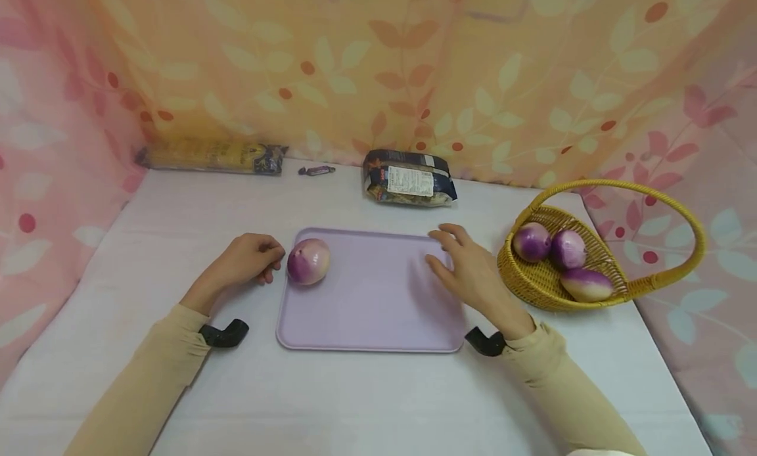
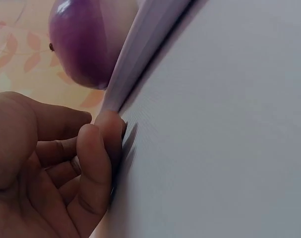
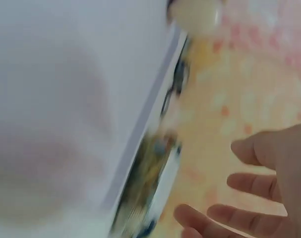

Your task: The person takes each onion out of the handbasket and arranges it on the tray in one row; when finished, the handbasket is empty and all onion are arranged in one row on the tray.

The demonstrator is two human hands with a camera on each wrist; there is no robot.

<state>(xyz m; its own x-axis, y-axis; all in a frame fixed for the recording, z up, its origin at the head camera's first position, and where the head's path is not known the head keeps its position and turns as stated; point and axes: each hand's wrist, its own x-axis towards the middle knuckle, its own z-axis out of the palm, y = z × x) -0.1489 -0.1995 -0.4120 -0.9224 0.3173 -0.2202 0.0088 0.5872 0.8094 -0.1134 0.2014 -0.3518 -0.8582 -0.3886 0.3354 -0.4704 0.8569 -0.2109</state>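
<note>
A round purple-and-white turnip (image 1: 309, 261) sits at the left end of a lilac tray (image 1: 372, 298). Just outside the tray's left rim rests my left hand (image 1: 251, 259), its fingers loosely curled with nothing in them. The left wrist view shows that hand (image 2: 51, 168) low by the tray edge, with the purple side of the turnip (image 2: 83, 44) beyond it. My right hand (image 1: 470, 269) hovers over the tray's right side, fingers spread and holding nothing. In the right wrist view its fingers (image 3: 249, 183) are apart, and the blurred turnip (image 3: 197, 15) shows at the top.
To the right stands a yellow wicker basket (image 1: 520, 288) with a tall handle, holding several purple-and-white vegetables (image 1: 569, 249). Along the back lie a long yellow packet (image 1: 207, 157), a small wrapped candy (image 1: 317, 171) and a dark food bag (image 1: 408, 178).
</note>
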